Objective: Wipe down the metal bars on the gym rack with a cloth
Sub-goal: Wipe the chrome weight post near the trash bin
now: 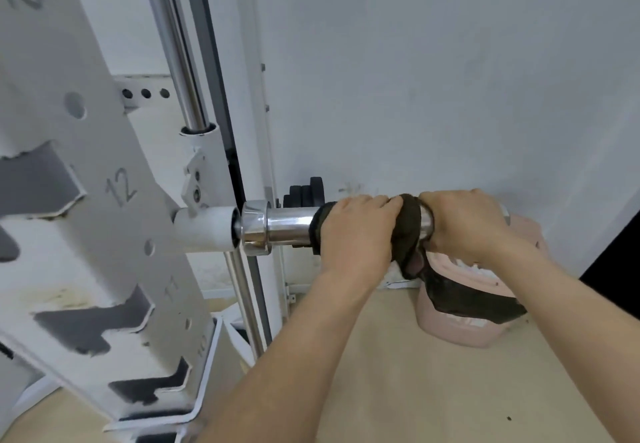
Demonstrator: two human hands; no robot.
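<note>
two bare forearms come up from six o'clock and four o'clock to meet near the middle of the view. at nine o'clock stands the white rack upright point(104, 220), tilted in this wide view, with notches cut in it and the numbers 13, 12 and 11 down its face. just right of it a thin polished guide rod point(180, 51) runs up toward twelve o'clock. the chrome bar point(285, 226) pokes out level from a white collar point(204, 229) on the rack, pointing toward three o'clock. the left hand point(356, 226) is wrapped over the dark cloth point(410, 231), fingers curled round it and the bar beneath. the cloth bunches between the two hands and its tail hangs down toward five o'clock. the right hand point(464, 226) is curled round the bar's far end; whether it pinches the cloth too i cannot tell. behind the bar, black weight plates point(306, 191) sit by the wall. below the right hand a pink tub point(460, 330) stands on the tan floor point(433, 390), with something white point(465, 264) inside it, partly hidden by the cloth.
</note>
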